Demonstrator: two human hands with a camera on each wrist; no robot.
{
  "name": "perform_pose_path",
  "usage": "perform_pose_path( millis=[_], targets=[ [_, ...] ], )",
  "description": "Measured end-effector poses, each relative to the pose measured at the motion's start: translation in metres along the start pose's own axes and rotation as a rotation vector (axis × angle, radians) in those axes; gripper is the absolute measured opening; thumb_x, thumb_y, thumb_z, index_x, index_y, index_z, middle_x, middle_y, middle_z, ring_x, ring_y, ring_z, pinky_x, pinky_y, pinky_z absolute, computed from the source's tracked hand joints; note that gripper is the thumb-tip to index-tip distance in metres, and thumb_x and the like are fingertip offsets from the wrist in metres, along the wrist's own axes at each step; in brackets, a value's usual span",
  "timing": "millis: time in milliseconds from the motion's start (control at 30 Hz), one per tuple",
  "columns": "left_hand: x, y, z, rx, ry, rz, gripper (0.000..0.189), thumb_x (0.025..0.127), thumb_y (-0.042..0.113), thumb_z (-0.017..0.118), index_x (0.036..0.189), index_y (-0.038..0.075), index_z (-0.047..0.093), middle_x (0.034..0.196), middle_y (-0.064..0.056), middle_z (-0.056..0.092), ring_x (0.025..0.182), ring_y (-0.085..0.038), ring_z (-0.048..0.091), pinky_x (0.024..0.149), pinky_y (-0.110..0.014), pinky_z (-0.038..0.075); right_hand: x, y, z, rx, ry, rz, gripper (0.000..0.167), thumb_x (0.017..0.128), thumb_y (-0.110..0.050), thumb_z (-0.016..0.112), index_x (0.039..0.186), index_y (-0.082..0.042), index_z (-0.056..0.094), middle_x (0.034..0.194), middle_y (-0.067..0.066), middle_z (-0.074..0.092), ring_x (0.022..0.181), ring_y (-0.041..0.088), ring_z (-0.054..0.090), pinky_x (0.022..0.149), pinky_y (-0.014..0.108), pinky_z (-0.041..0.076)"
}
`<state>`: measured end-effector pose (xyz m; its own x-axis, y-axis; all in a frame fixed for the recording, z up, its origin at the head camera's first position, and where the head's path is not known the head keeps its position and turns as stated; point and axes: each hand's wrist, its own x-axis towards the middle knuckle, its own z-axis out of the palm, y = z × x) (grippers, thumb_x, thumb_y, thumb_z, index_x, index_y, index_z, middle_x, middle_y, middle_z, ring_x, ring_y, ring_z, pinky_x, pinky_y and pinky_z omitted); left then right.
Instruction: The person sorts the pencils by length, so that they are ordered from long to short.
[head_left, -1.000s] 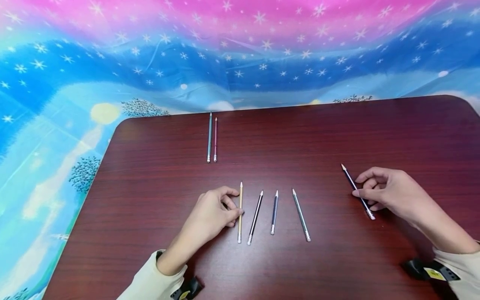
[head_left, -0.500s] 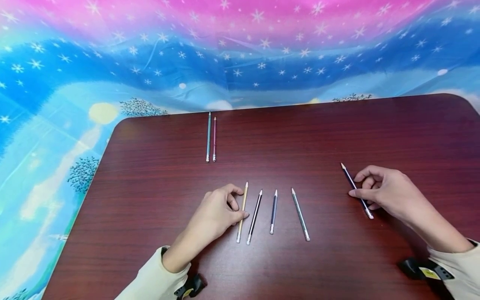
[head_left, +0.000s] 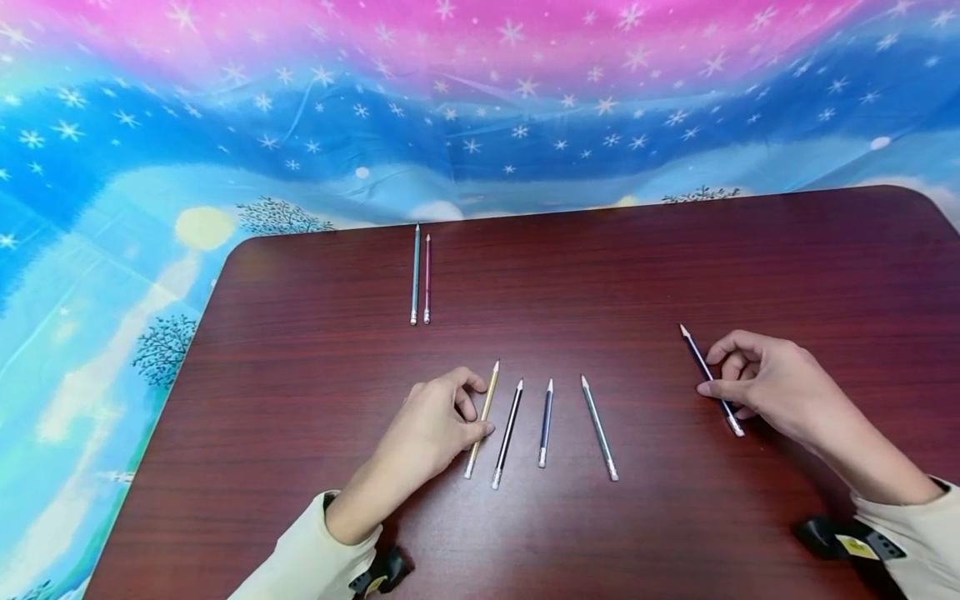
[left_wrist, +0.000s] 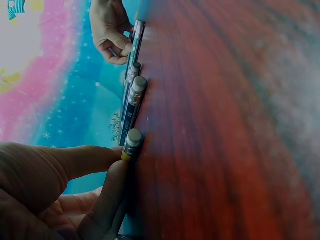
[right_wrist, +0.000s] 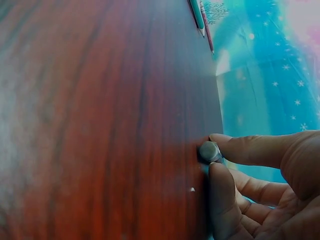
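Note:
In the head view my left hand (head_left: pixel 431 421) pinches a yellow pencil (head_left: pixel 489 395) between thumb and fingers. Its tip leans right, away from me. The left wrist view shows its white eraser (left_wrist: pixel 134 137) close to the tabletop. On the right, my right hand (head_left: pixel 783 385) pinches a dark pencil (head_left: pixel 694 350), which slants with its tip toward the far left. Its round eraser (right_wrist: pixel 209 151) faces the right wrist camera. Just right of the yellow pencil lie a black-and-white striped pencil (head_left: pixel 509 432), a shorter dark blue pencil (head_left: pixel 547 423) and a greenish pencil (head_left: pixel 599 427).
Farther back on the brown wooden table (head_left: pixel 750 258), a teal pencil (head_left: pixel 416 275) and a pink pencil (head_left: pixel 428 279) lie side by side, tips toward the far edge. A blue and pink snowflake cloth (head_left: pixel 480 108) hangs behind the table and down its left side.
The yellow pencil has turned in my left hand: its tip has swung right and its eraser end has slid left. That hand has shifted slightly right. My right hand keeps its hold, almost still.

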<state>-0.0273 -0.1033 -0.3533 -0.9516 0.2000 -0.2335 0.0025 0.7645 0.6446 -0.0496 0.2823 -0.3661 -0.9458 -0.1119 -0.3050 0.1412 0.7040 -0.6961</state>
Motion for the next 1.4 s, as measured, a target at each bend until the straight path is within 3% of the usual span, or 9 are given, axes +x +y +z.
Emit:
perform_pose_path(
  millis=[200, 533, 1000, 1400],
  targets=[
    [0.000, 0.002, -0.001, 0.001, -0.004, -0.024, 0.026, 0.081, 0.008, 0.087, 0.100, 0.011, 0.069, 0.074, 0.009, 0.066, 0.068, -0.005, 0.057, 0.076, -0.030, 0.053, 0.000, -0.001, -0.001, 0.001, -0.015, 0.023, 0.033, 0.094, -0.011, 0.078, 0.116, 0.005, 0.059, 0.080, 0.002, 0.061, 0.063, 0.009, 0.062, 0.056, 0.029, 0.060],
    [0.003, 0.003, 0.000, 0.068, 0.001, -0.028, 0.020, 0.080, 0.010, 0.084, 0.094, 0.014, 0.070, 0.071, 0.013, 0.066, 0.070, -0.007, 0.058, 0.080, -0.034, 0.054, -0.001, 0.000, -0.001, 0.008, 0.002, 0.022, 0.029, 0.094, -0.007, 0.075, 0.114, 0.006, 0.060, 0.078, 0.001, 0.062, 0.061, 0.008, 0.060, 0.054, 0.028, 0.059],
    [0.001, 0.004, -0.001, 0.088, -0.004, -0.011, 0.027, 0.072, 0.006, 0.079, 0.097, 0.012, 0.070, 0.073, 0.010, 0.067, 0.069, -0.007, 0.059, 0.074, -0.032, 0.053, -0.004, -0.003, -0.001, 0.000, 0.000, 0.018, 0.024, 0.093, -0.001, 0.070, 0.114, 0.007, 0.062, 0.081, 0.001, 0.060, 0.062, 0.006, 0.056, 0.053, 0.026, 0.054],
    [0.005, 0.004, -0.006, 0.006, -0.045, -0.021, 0.030, 0.074, 0.003, 0.077, 0.103, 0.009, 0.072, 0.073, 0.009, 0.068, 0.070, -0.007, 0.058, 0.077, -0.030, 0.052, 0.001, -0.011, 0.000, 0.017, -0.030, 0.018, 0.024, 0.095, -0.004, 0.065, 0.117, 0.005, 0.061, 0.085, 0.001, 0.061, 0.066, 0.007, 0.055, 0.056, 0.026, 0.053]
  ],
)
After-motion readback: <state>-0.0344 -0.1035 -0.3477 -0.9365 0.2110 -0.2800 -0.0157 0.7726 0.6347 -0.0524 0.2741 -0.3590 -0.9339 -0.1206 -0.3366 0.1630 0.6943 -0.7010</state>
